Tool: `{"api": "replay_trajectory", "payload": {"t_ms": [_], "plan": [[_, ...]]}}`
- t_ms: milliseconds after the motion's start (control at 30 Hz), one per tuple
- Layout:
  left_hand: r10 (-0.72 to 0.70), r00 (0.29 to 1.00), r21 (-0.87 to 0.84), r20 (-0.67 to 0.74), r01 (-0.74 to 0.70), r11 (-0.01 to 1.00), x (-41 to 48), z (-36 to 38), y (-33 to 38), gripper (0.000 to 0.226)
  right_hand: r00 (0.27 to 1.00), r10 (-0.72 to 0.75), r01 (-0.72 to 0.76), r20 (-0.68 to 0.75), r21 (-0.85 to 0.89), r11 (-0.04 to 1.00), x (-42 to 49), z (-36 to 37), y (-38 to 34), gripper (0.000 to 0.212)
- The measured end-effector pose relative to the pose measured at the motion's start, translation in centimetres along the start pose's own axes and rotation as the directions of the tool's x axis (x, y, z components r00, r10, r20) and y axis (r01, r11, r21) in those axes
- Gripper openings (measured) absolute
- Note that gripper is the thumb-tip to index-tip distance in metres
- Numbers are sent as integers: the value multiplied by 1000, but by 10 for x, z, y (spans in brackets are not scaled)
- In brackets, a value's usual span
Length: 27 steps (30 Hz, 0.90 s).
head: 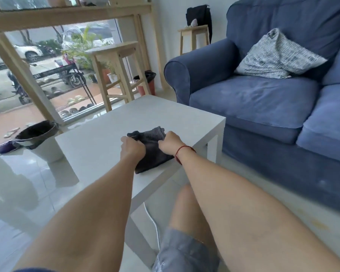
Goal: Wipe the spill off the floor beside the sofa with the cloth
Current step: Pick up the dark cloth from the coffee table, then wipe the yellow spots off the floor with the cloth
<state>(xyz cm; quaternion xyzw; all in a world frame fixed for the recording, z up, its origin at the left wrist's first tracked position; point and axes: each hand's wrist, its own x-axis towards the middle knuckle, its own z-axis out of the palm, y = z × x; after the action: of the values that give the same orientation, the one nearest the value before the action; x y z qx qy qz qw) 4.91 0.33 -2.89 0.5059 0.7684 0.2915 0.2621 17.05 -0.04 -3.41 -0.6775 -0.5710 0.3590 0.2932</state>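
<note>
A dark grey cloth point(153, 152) lies bunched on the white coffee table point(98, 146), near its front right edge. My left hand point(132, 147) grips the cloth's left side with closed fingers. My right hand point(170, 143), with a red string at the wrist, grips its right side. The blue sofa point(263, 99) stands to the right of the table. A yellowish stain point(318, 225) shows on the pale floor in front of the sofa, at the lower right.
A bin with a dark liner point(37, 134) stands on the floor left of the table. Wooden stools point(114, 71) and a wooden counter frame stand by the window. A patterned cushion point(277, 55) rests on the sofa. My bent knee point(186, 213) sits beside the table.
</note>
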Motion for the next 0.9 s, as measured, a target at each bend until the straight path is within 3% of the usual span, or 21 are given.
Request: {"api": "replay_trajectory", "payload": {"t_ms": [100, 200, 367, 633, 733, 900], "plan": [[203, 978, -17, 39, -202, 979, -20, 43, 43, 33, 986, 57, -38, -155, 122, 992, -3, -55, 37, 47], [351, 932, -38, 86, -349, 936, -54, 96, 84, 30, 935, 118, -55, -335, 191, 980, -17, -109, 84, 37], [516, 833, -72, 203, -513, 856, -113, 179, 120, 35, 725, 276, -72, -631, 329, 941, -58, -166, 176, 28], [535, 689, -138, 489, -544, 828, -187, 300, 88, 24, 528, 537, -260, -658, 477, 840, -114, -169, 309, 17], [483, 646, -129, 591, -515, 848, -198, 338, 71, 25, 461, 591, -310, -662, 504, 806, -123, -161, 341, 26], [411, 625, -123, 663, -451, 884, -201, 385, 60, 28, 391, 663, -368, -638, 552, 748, -120, -148, 384, 26]]}}
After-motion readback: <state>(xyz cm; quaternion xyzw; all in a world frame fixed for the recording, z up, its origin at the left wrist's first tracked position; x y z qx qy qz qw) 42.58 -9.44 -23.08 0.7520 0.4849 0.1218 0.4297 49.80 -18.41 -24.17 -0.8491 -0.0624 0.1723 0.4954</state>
